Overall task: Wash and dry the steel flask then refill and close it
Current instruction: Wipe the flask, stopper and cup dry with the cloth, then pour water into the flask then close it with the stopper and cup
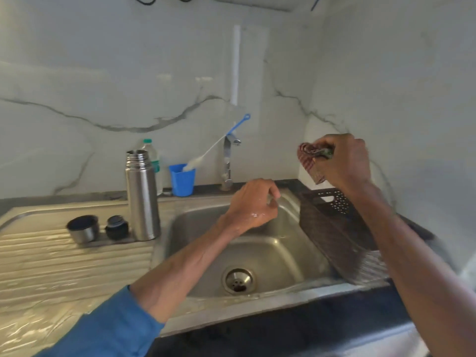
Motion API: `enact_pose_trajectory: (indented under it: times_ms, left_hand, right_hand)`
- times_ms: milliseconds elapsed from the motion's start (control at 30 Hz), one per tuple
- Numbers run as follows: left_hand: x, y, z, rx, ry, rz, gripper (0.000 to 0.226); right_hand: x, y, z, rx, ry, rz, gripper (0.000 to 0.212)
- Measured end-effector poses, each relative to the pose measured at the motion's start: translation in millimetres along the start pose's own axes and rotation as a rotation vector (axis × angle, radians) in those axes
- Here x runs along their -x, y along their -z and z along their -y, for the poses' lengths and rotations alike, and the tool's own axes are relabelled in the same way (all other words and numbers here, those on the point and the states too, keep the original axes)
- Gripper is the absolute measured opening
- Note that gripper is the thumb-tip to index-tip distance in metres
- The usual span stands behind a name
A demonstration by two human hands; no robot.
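The steel flask [142,194] stands upright and uncapped on the drainboard, left of the sink basin [260,253]. Its steel cup lid [83,228] and black stopper [116,227] sit beside it to the left. My right hand [343,161] is raised at the right above a dark basket and grips a red checked cloth [307,161]. My left hand [253,202] hovers wet over the basin with its fingers loosely curled, holding nothing that I can see.
A blue cup [182,180] with a long bottle brush [219,143] stands behind the sink next to the tap [228,163]. A plastic bottle [152,155] is behind the flask. A dark perforated basket [334,228] leans at the sink's right edge.
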State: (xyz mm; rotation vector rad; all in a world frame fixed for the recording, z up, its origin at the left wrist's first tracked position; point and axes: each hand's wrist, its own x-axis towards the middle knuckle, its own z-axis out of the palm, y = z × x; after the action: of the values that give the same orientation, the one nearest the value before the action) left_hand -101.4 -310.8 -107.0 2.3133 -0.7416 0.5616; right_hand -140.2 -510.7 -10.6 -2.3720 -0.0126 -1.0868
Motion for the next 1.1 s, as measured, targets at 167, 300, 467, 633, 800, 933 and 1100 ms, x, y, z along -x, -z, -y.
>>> enact_pose_trajectory:
  times_ms: [167, 300, 467, 633, 800, 933, 1100]
  left_hand:
    - [-20, -38, -41, 0.057, -0.034, 0.101, 0.034]
    - [-28, -57, -59, 0.058, -0.058, 0.2, 0.048]
    - [-25, -64, -68, -0.033, -0.093, 0.335, 0.04]
    - [-21, -73, -61, -0.023, -0.097, 0.322, 0.045]
    - [-15, -68, -53, -0.02, -0.102, 0.272, 0.035]
    - [-8, -45, -36, -0.06, -0.061, 0.173, 0.042]
    - [21, 11, -1, -0.146, 0.055, 0.003, 0.034]
  right_hand:
    - [0, 11, -63, 0.201, -0.274, 0.172, 0.018]
    - [20, -21, -108, 0.389, -0.335, 0.347, 0.038]
    - [26, -44, -117, 0.365, -0.404, 0.656, 0.024]
    - [25, -38, -100, 0.31, -0.364, 0.729, 0.021]
    - [19, -36, -78, 0.137, -0.301, 0.408, 0.009]
    - [19, -36, -34, 0.15, -0.162, 0.178, 0.016]
    - [33, -77, 22, -0.103, -0.015, 0.229, 0.014]
